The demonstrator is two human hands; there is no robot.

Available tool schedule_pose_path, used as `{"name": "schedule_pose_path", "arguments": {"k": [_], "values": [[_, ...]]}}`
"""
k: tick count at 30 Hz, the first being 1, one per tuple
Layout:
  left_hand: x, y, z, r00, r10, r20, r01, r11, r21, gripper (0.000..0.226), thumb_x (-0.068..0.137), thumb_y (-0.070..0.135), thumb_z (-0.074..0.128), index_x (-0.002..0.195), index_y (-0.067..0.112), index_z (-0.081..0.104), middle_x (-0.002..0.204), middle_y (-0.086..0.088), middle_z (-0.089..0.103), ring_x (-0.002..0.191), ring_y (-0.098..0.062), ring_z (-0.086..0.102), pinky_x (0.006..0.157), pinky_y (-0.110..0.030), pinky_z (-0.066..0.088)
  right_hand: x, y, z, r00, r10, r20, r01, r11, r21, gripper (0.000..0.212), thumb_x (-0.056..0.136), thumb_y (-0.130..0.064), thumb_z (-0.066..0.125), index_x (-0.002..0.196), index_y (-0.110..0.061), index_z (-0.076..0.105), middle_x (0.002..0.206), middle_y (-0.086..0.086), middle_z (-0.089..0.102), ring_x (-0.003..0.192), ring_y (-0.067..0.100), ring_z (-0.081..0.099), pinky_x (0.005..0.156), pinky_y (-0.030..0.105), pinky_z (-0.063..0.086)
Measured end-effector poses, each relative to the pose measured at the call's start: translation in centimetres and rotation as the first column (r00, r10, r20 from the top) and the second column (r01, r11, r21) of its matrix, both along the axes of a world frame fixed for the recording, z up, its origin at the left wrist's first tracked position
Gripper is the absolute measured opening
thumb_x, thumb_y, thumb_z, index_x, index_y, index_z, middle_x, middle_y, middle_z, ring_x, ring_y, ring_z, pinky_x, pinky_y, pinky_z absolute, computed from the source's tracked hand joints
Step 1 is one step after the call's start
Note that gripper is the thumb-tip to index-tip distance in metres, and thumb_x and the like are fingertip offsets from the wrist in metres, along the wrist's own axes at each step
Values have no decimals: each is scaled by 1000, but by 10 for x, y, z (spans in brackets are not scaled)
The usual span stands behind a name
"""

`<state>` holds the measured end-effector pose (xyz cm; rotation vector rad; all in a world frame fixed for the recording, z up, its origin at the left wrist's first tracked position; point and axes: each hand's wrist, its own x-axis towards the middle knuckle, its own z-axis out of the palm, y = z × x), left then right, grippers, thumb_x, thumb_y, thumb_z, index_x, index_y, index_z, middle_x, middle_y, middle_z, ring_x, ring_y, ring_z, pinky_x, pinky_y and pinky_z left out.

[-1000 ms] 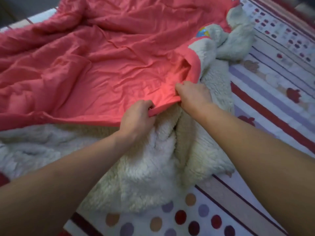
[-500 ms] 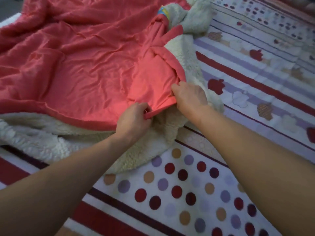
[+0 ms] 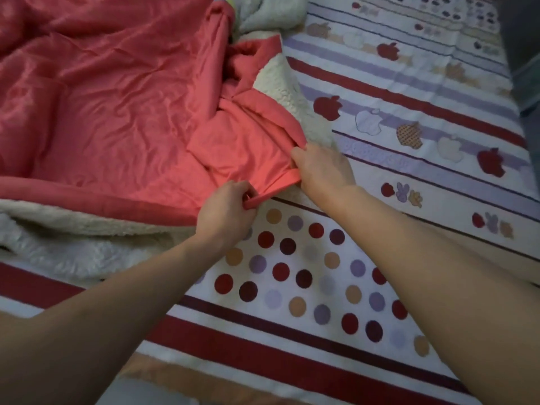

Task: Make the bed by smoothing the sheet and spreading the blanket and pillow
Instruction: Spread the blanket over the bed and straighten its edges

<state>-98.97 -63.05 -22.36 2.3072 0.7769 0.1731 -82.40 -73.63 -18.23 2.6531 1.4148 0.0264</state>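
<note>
Since the earlier frame the blanket (image 3: 117, 112) clears the sheet (image 3: 321, 287) below the hands and lies bunched beyond them; left hand (image 3: 226, 213) and right hand (image 3: 321, 171) pinch its hem (image 3: 280, 185), so keep it taut and lift before spreading.

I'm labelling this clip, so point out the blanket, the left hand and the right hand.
blanket (image 3: 117, 112), head view, on its wrinkled pink top side.
left hand (image 3: 225, 213), head view, on the back of the hand.
right hand (image 3: 324, 171), head view, on the back of the hand.
</note>
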Motion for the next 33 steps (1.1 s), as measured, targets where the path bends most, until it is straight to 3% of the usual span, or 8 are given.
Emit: {"name": "schedule_pose_path", "arguments": {"k": [16, 24, 33], "values": [[-62, -124, -9, 996, -22, -86, 27, 998, 59, 13, 80, 19, 61, 83, 32, 62, 86, 10, 59, 75, -15, 57, 52, -27, 31, -68, -145, -10, 992, -2, -129, -12, 994, -107, 23, 93, -14, 59, 115, -17, 54, 108, 7, 57, 93, 32, 63, 66, 37, 39], [-101, -160, -20, 996, 8, -89, 1, 995, 99, 17, 78, 15, 63, 87, 29, 66, 87, 9, 58, 84, -16, 56, 59, -30, 33, -108, -181, -20, 987, 16, -160, -32, 995, -99, 20, 94, -9, 54, 113, -16, 55, 108, 7, 58, 92, 32, 63, 65, 38, 36], [-147, -187, -49, 991, -55, -124, 66, 994, 82, 21, 74, 13, 65, 90, 28, 68, 86, 9, 57, 88, -20, 58, 66, -29, 36, -164, -223, -53, 975, -62, -215, 31, 989, -144, 22, 94, -16, 61, 115, -16, 56, 108, 5, 59, 95, 34, 66, 67, 39, 39]]}}
